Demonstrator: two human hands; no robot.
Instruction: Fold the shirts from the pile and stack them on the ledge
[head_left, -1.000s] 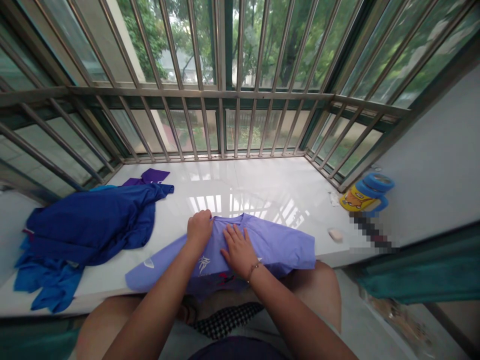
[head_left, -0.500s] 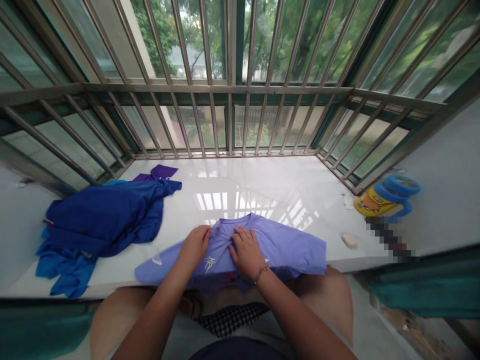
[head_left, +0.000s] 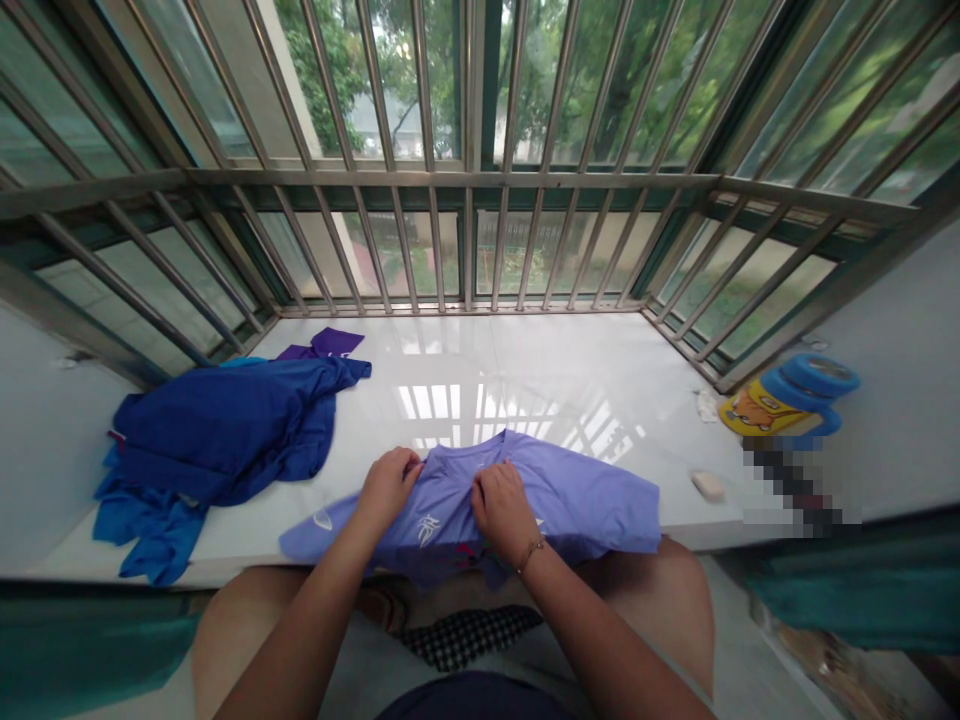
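The left hand (head_left: 386, 490) has its fingers squeezed together on the edge of the purple shirt (head_left: 589, 490), beside the neck hole. The fingers of the right hand (head_left: 504, 508) are curled up and clamped on the shirt's front, and folds run toward them. The shirt lies near the front edge of the white window ledge (head_left: 480, 365), and part of it hangs over. From the shirt, dark blue cloth (head_left: 225, 430) lies between 9 and 10 o'clock, with lighter blue cloth (head_left: 154, 520) partly under it. A small pale lump (head_left: 707, 486) sits at 3 o'clock. A blue and yellow bottle (head_left: 780, 400) stands between 2 and 3. Window bars (head_left: 469, 250) rise at 12.
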